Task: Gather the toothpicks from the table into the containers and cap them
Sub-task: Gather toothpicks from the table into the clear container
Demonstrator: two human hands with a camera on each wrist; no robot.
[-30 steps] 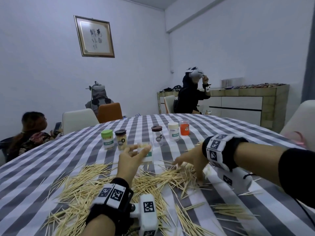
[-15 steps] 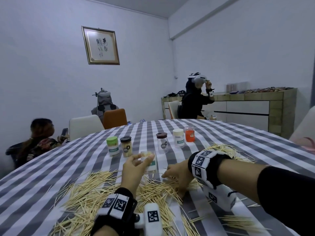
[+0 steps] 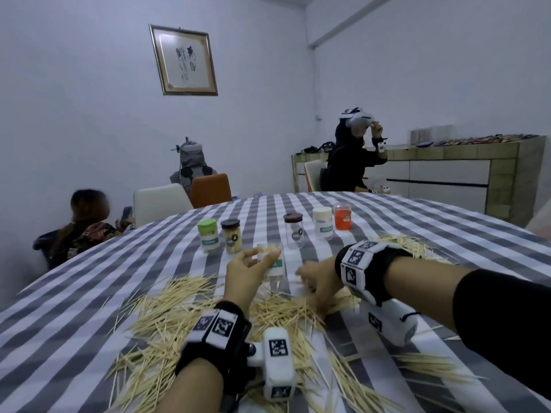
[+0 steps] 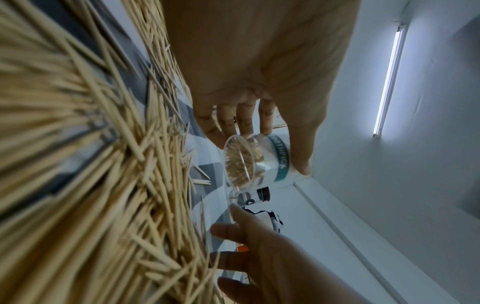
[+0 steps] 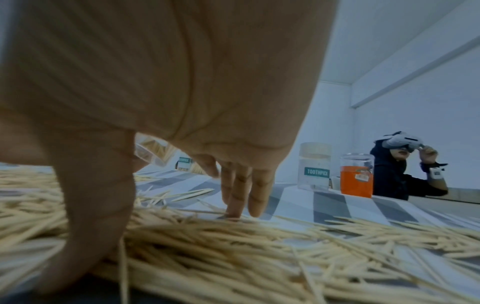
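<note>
Toothpicks point(image 3: 167, 320): lying in a loose heap across the near desk point(image 3: 89, 281), under and around both wrists; a smaller pile is lying right of the right wrist, and another at the near right edge.
Left hand point(image 3: 244, 275): reaching forward over the heap, fingers and thumb curling round an open jar point(image 3: 272, 260) and holding it just above the cloth.
Open jar: standing roughly upright, uncapped, already packed with toothpicks; teal label band showing in the left wrist view point(image 4: 249, 162).
Right hand point(image 3: 319, 284): resting just right of the jar, not touching it; fingers spread and pointing down, fingertips point(image 5: 233, 211) and thumb pressing into the toothpicks. Whether any sticks are being pinched, cannot tell.
Capped jars: standing in a row beyond the hands — green cap point(image 3: 207, 235), dark cap point(image 3: 231, 236) with toothpicks inside, a clear one with dark cap point(image 3: 293, 231), cream cap point(image 3: 322, 223), orange jar point(image 3: 343, 216).
Far side: chairs point(image 3: 161, 201) standing at the desk; three people sitting behind.
</note>
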